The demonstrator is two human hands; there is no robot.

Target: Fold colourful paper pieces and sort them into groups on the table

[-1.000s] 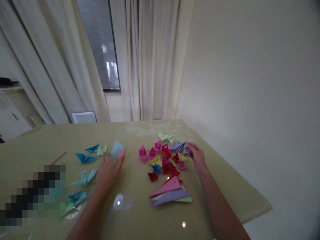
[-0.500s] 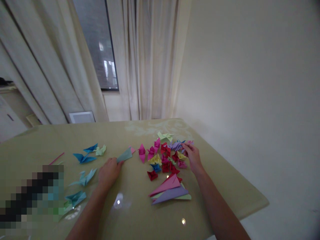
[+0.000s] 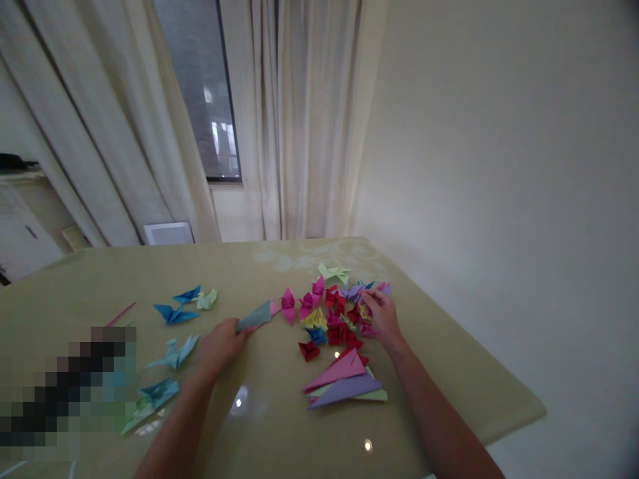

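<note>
My left hand [image 3: 219,344] rests on the table and pinches one end of a folded light-blue and pink paper piece [image 3: 258,315], which lies flat and points right toward the pile. My right hand [image 3: 380,314] lies on a heap of small origami flowers [image 3: 333,311] in pink, red, yellow, blue and purple, its fingers curled among the pieces at the heap's right side. What those fingers grip is too small to make out.
A stack of folded triangles [image 3: 344,380] in pink, purple and green lies in front of the heap. Several blue and teal paper cranes [image 3: 174,313] sit at left, with a pink straw [image 3: 118,314]. The table's right edge [image 3: 499,382] is close to the wall.
My left hand has laid the blue-pink piece down flat and slid it right toward the heap. My right hand has moved inward over the flowers and curled its fingers.
</note>
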